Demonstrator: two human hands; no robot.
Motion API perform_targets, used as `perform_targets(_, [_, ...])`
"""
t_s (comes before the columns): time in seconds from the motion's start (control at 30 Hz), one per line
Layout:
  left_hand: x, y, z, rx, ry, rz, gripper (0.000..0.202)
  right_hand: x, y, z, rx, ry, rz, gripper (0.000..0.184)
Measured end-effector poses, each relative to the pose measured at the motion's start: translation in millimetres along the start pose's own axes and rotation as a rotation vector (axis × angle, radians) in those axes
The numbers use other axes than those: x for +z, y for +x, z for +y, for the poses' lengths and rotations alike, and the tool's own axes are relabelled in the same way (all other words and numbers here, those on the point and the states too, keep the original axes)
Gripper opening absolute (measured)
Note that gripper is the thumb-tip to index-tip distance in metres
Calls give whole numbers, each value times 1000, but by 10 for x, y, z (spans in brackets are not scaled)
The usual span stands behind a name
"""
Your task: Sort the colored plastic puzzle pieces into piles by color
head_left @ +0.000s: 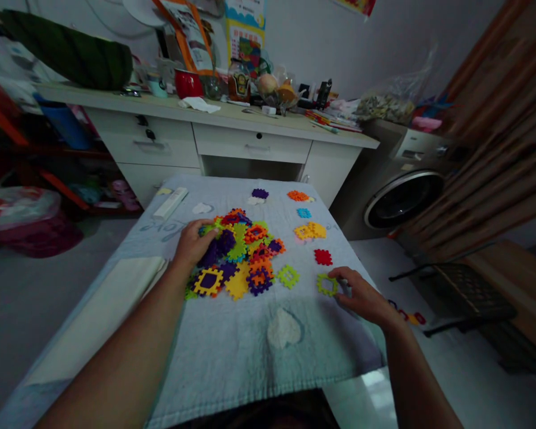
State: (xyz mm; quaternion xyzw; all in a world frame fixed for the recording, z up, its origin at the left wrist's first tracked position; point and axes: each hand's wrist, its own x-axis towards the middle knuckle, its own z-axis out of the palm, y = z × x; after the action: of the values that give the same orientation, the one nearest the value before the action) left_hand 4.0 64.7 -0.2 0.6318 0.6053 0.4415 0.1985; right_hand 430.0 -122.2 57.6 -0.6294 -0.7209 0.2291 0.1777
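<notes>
A heap of coloured interlocking plastic tiles (241,256) lies in the middle of a table covered with a pale blue towel (232,351). My left hand (192,244) rests on the heap's left side, fingers curled over purple and green pieces. My right hand (361,295) lies on the cloth at the right, its fingertips pinching the edge of a green square frame tile (327,285). Loose tiles lie apart from the heap: a red one (323,257), a yellow pair (310,230), a blue one (304,213), an orange one (298,195) and a purple one (259,193).
A white remote-like bar (170,202) lies at the table's far left. Behind stands a white desk (250,143) crowded with jars and clutter. A washing machine (402,196) is at the right, a dark rack (473,292) on the floor, a red basin (22,220) at the left.
</notes>
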Motion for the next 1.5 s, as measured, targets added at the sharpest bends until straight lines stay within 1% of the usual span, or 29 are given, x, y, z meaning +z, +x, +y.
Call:
perform_targets(0.1, [1,-10,10,-32,-3,-8,38,61,-40,-1,-26,-34,33,46])
perform_targets(0.2, [-5,-24,33,-57,-15,-10,38,146,-6,-30,-9,-93,65,50])
perform_targets(0.3, [-16,-27,34,-61,-10,-14,39,186,26,-37,-1,-153,74,47])
perform_targets(0.37, [-22,-24,16,-68,-7,-12,40,157,15,-15,1,-170,71,46])
perform_targets(0.47, [-23,-19,-15,-89,-24,3,41,56,-45,32,3,-181,34,50])
perform_targets(0.53, [-22,-17,-25,-98,-30,7,42,-13,-77,51,-18,-175,-8,50])
perform_targets(0.6, [-23,-17,-24,-98,-27,4,42,-58,-65,53,-39,-163,-13,49])
perform_targets(0.67, [-25,-16,-18,-95,-20,0,41,-70,11,40,-36,-162,32,47])
perform_targets(0.77, [-26,-16,-17,-87,-6,0,40,-38,231,8,-10,-193,100,43])
perform_targets(0.87, [-22,-17,-31,-71,-2,-2,40,24,480,-13,45,-247,136,48])
perform_targets(0.97, [-18,-23,-46,-60,9,0,40,82,646,3,115,-264,139,52])
perform_targets(1.13, [-18,-18,-48,-86,-6,14,42,120,709,78,89,-265,120,55])
perform_targets(1.27, [-40,17,-56,-154,-124,-9,43,102,705,93,62,-253,105,60])
perform_targets(1.33, [-59,31,-67,-180,-170,-24,44,94,694,49,37,-270,137,63])
perform_targets(1.4, [-77,35,-75,-194,-170,-60,45,105,670,-58,-14,-276,165,63])
perform_targets(1.43, [-84,31,-78,-194,-156,-85,45,122,653,-139,-49,-266,160,62])
perform_targets(1.5, [-90,18,-79,-178,-113,-120,45,187,612,-343,-133,-228,100,58])
